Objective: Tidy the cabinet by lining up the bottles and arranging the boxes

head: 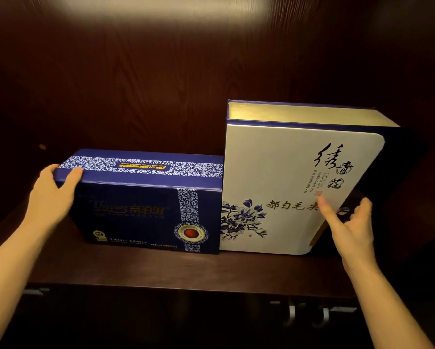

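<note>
Two gift boxes stand side by side on the dark wooden shelf (pixel 161 270), touching. The left one is a dark blue box (pixel 145 210) with gold lettering and a blue-and-white patterned band. My left hand (pixel 51 197) grips its upper left corner, thumb on the top face. The right one is a taller white box (pixel 282 177) with black calligraphy and a blue flower. My right hand (pixel 347 222) is at its lower right edge, fingers spread, thumb resting on the front face. No bottles are in view.
The cabinet's dark wood back panel (pixel 161 84) rises behind the boxes. Below the shelf's front edge, metal fittings (pixel 307 316) show dimly. A gap of bare shelf lies left of the blue box and in front of both boxes.
</note>
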`<state>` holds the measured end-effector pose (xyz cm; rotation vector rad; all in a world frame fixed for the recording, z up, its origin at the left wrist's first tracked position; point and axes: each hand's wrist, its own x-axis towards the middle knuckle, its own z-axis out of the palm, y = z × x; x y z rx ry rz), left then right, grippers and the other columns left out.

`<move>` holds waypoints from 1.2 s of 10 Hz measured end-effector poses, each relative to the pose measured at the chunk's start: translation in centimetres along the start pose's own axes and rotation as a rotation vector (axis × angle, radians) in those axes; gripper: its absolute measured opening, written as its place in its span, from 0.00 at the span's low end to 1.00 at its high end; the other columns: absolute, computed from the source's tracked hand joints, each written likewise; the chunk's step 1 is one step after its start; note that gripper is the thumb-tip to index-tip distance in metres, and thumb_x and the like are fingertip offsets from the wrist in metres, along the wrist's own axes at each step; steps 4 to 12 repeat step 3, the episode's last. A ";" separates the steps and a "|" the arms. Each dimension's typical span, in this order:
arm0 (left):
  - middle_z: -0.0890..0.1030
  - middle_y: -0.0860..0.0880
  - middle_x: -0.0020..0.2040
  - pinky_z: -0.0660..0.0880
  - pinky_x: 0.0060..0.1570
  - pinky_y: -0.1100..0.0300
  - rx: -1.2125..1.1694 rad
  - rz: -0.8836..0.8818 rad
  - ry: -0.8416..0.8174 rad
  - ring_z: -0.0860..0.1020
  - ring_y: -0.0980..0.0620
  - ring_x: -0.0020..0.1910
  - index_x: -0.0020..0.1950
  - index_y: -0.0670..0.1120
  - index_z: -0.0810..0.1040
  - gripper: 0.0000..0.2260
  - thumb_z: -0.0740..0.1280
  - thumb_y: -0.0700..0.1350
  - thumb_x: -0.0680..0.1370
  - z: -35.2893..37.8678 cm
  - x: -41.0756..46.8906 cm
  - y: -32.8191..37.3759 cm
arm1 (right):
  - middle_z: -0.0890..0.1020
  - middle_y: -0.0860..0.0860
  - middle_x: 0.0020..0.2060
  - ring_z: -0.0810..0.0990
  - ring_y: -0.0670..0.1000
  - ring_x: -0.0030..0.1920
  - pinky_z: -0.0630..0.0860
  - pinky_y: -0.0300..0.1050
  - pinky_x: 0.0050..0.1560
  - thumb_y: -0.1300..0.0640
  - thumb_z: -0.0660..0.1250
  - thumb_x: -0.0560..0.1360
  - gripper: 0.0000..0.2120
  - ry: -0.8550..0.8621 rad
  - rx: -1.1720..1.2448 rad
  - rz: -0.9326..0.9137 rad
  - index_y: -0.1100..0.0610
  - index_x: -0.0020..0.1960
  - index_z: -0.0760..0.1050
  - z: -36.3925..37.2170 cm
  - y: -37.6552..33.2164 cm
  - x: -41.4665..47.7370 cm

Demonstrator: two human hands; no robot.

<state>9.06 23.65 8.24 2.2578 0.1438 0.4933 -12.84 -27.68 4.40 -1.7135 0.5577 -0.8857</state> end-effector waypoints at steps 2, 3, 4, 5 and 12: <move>0.64 0.33 0.73 0.59 0.71 0.41 0.114 0.232 0.070 0.60 0.37 0.74 0.75 0.36 0.62 0.32 0.60 0.56 0.79 -0.8 -4.2 2.5 | 0.68 0.52 0.75 0.67 0.53 0.73 0.67 0.48 0.65 0.23 0.70 0.59 0.57 -0.072 -0.092 0.041 0.47 0.78 0.55 -1.4 0.3 -0.5; 0.62 0.34 0.75 0.57 0.72 0.42 0.196 0.297 0.089 0.58 0.38 0.76 0.75 0.38 0.62 0.32 0.59 0.57 0.78 -0.9 -6.7 3.5 | 0.61 0.52 0.79 0.64 0.49 0.73 0.65 0.48 0.66 0.28 0.71 0.63 0.54 -0.065 -0.093 -0.005 0.44 0.80 0.51 -2.1 -0.4 -1.3; 0.62 0.34 0.75 0.57 0.72 0.42 0.196 0.297 0.089 0.58 0.38 0.76 0.75 0.38 0.62 0.32 0.59 0.57 0.78 -0.9 -6.7 3.5 | 0.61 0.52 0.79 0.64 0.49 0.73 0.65 0.48 0.66 0.28 0.71 0.63 0.54 -0.065 -0.093 -0.005 0.44 0.80 0.51 -2.1 -0.4 -1.3; 0.62 0.34 0.75 0.57 0.72 0.42 0.196 0.297 0.089 0.58 0.38 0.76 0.75 0.38 0.62 0.32 0.59 0.57 0.78 -0.9 -6.7 3.5 | 0.61 0.52 0.79 0.64 0.49 0.73 0.65 0.48 0.66 0.28 0.71 0.63 0.54 -0.065 -0.093 -0.005 0.44 0.80 0.51 -2.1 -0.4 -1.3; 0.62 0.34 0.75 0.57 0.72 0.42 0.196 0.297 0.089 0.58 0.38 0.76 0.75 0.38 0.62 0.32 0.59 0.57 0.78 -0.9 -6.7 3.5 | 0.61 0.52 0.79 0.64 0.49 0.73 0.65 0.48 0.66 0.28 0.71 0.63 0.54 -0.065 -0.093 -0.005 0.44 0.80 0.51 -2.1 -0.4 -1.3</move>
